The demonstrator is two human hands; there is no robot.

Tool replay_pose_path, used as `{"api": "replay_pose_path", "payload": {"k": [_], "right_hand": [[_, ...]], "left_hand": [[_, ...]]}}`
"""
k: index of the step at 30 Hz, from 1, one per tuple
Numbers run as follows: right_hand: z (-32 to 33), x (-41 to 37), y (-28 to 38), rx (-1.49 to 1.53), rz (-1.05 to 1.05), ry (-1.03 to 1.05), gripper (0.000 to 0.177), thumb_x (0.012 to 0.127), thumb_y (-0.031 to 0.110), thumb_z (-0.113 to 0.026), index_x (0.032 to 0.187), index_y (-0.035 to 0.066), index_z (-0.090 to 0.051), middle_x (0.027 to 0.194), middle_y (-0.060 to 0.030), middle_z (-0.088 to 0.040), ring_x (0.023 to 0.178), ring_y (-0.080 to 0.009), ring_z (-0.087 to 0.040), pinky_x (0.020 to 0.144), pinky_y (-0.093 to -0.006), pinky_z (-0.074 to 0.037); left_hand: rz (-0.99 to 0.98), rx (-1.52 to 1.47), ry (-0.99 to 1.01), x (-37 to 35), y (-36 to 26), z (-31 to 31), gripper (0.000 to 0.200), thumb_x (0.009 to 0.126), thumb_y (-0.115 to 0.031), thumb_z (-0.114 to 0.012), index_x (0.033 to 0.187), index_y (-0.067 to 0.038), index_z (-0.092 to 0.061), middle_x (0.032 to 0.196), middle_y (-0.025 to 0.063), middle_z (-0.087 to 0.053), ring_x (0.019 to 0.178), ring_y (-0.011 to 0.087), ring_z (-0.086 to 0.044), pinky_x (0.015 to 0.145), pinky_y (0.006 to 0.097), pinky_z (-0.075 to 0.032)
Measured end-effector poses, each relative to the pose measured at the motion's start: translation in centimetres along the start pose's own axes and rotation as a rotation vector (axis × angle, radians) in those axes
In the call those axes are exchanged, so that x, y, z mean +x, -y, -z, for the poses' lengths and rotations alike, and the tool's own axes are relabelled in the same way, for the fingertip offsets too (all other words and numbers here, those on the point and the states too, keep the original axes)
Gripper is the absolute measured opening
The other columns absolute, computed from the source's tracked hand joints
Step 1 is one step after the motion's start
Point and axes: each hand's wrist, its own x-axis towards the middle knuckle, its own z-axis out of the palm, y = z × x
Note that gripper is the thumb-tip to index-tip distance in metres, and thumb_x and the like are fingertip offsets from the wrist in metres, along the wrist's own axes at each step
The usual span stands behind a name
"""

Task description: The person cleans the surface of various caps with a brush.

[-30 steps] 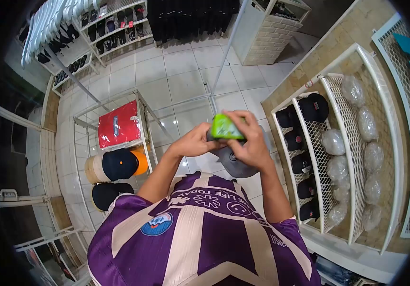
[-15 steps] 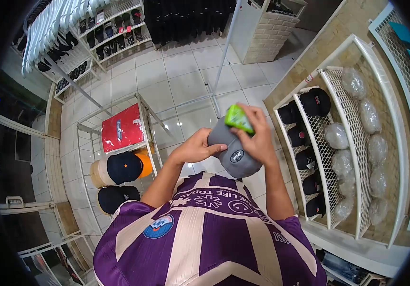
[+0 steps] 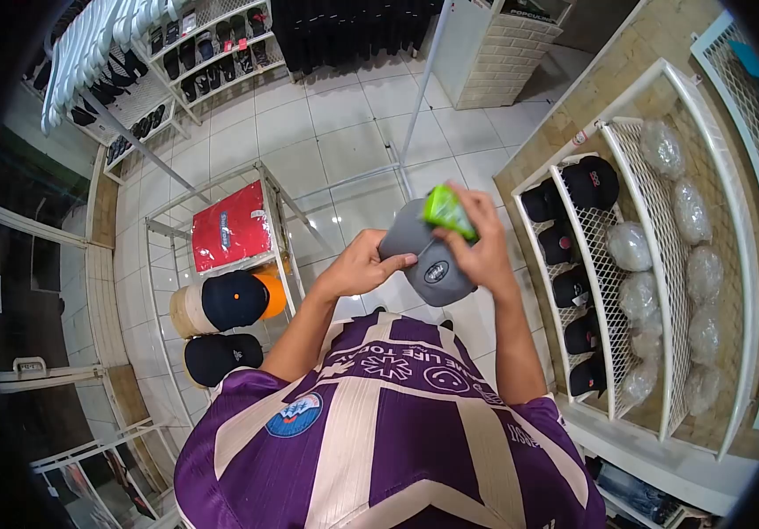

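Note:
A grey cap (image 3: 416, 236) with a dark oval badge on its front is held up before my chest. My left hand (image 3: 363, 264) pinches the cap's edge, the thumb lying on top. In my right hand (image 3: 485, 245) is a bright green palm-sized block (image 3: 446, 212), gripped from above by the fingers. The block lies against the cap's upper right side, and motion blur hides what kind of thing it is. The cap's underside is out of sight.
At the left, a white wire rack (image 3: 160, 231) bears a red packaged garment (image 3: 231, 231) and several caps (image 3: 235, 300). Shelves (image 3: 616, 370) at the right hold black caps and clear-wrapped round bundles (image 3: 630, 247). A metal pole (image 3: 424, 88) stands ahead on the tiled floor.
Both hands and the cap have risen slightly in view. The green block has shifted a little to the right and stays in my right hand against the cap.

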Motion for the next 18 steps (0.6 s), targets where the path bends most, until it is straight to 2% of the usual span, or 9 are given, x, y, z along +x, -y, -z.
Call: {"api": "replay_pose_path", "payload": {"k": [2, 3, 6, 8, 11, 13, 15, 17, 18], "right_hand": [[0.6, 0.3, -0.7, 0.061, -0.282, -0.122, 0.066, 0.075, 0.011, -0.081, 0.138, 0.009, -0.062, 0.12, -0.0162, -0.061, 0.112, -0.0356, -0.06, 0.097, -0.0425, -0.048], [0.3, 0.2, -0.4, 0.062, -0.279, -0.123, 0.066, 0.075, 0.011, -0.081, 0.138, 0.009, -0.062, 0.12, -0.0162, -0.061, 0.112, -0.0356, -0.06, 0.097, -0.0425, -0.048], [-1.1, -0.2, 3.1, 0.038, -0.002, 0.091, 0.066, 0.076, 0.012, -0.082, 0.139, 0.007, -0.061, 0.12, -0.0164, -0.061, 0.113, -0.0342, -0.061, 0.098, -0.041, -0.048], [-1.0, -0.1, 1.4, 0.022, -0.026, 0.035, 0.066, 0.077, 0.012, -0.082, 0.139, 0.007, -0.061, 0.12, -0.0165, -0.061, 0.113, -0.0342, -0.061, 0.098, -0.0407, -0.048], [0.1, -0.1, -1.1, -0.009, -0.183, -0.099, 0.063, 0.079, 0.01, -0.081, 0.138, 0.006, -0.062, 0.12, -0.0169, -0.061, 0.113, -0.0347, -0.061, 0.097, -0.0403, -0.048], [0.8, 0.3, -0.7, -0.12, -0.226, -0.149, 0.062, 0.08, 0.009, -0.08, 0.139, 0.006, -0.061, 0.12, -0.017, -0.061, 0.113, -0.0346, -0.061, 0.097, -0.0401, -0.049], [-0.2, -0.1, 1.7, -0.056, -0.14, -0.161, 0.062, 0.08, 0.011, -0.08, 0.139, 0.006, -0.061, 0.119, -0.0171, -0.061, 0.111, -0.0361, -0.061, 0.097, -0.0416, -0.049], [-0.9, -0.5, 3.4, 0.032, 0.029, 0.098, 0.063, 0.079, 0.011, -0.08, 0.139, 0.007, -0.061, 0.119, -0.0169, -0.06, 0.111, -0.0373, -0.06, 0.098, -0.0436, -0.048], [-0.9, -0.6, 2.7, -0.027, 0.06, 0.081, 0.064, 0.078, 0.013, -0.08, 0.139, 0.007, -0.061, 0.12, -0.0169, -0.061, 0.112, -0.0366, -0.059, 0.1, -0.0446, -0.046]], "left_hand": [[0.073, 0.049, 0.009, -0.6, -0.5, -0.1, 0.018, 0.094, -0.012, -0.07, 0.092, 0.005, -0.069, 0.067, 0.0003, -0.056, 0.065, 0.0087, -0.049, 0.058, 0.0292, -0.042], [0.071, 0.052, 0.007, -0.5, -0.2, -0.5, 0.018, 0.094, -0.012, -0.07, 0.092, 0.005, -0.069, 0.067, 0.0003, -0.056, 0.065, 0.0087, -0.049, 0.058, 0.0292, -0.042], [-0.009, -0.103, -0.093, -0.2, 2.0, -1.4, 0.018, 0.095, -0.012, -0.07, 0.091, 0.006, -0.069, 0.068, 0.0005, -0.057, 0.066, 0.0084, -0.048, 0.058, 0.0288, -0.041], [-0.073, -0.057, -0.094, -0.3, 3.1, -0.9, 0.018, 0.095, -0.012, -0.069, 0.092, 0.006, -0.068, 0.069, 0.0014, -0.059, 0.066, 0.0086, -0.049, 0.059, 0.0289, -0.042], [0.054, 0.081, -0.028, -1.6, 0.5, -0.1, 0.019, 0.094, -0.016, -0.074, 0.098, 0.002, -0.073, 0.073, 0.0007, -0.065, 0.067, 0.0067, -0.051, 0.059, 0.0264, -0.042], [0.002, 0.059, -0.044, -1.7, 0.9, -0.6, 0.018, 0.094, -0.016, -0.073, 0.097, 0.002, -0.073, 0.072, 0.0012, -0.064, 0.066, 0.0071, -0.05, 0.058, 0.0272, -0.042], [-0.054, 0.034, -0.07, -1.2, 1.3, -0.9, 0.017, 0.094, -0.016, -0.073, 0.097, 0.001, -0.073, 0.07, 0.0016, -0.063, 0.066, 0.0076, -0.05, 0.057, 0.028, -0.042], [-0.075, 0.002, -0.078, -0.8, 1.7, -1.1, 0.016, 0.095, -0.011, -0.069, 0.094, 0.005, -0.069, 0.067, 0.0004, -0.058, 0.065, 0.0075, -0.048, 0.058, 0.0297, -0.043], [-0.078, 0.005, -0.072, -0.9, 1.6, -0.8, 0.016, 0.095, -0.011, -0.069, 0.094, 0.005, -0.069, 0.067, 0.0004, -0.058, 0.065, 0.0075, -0.048, 0.058, 0.0297, -0.043]]}}
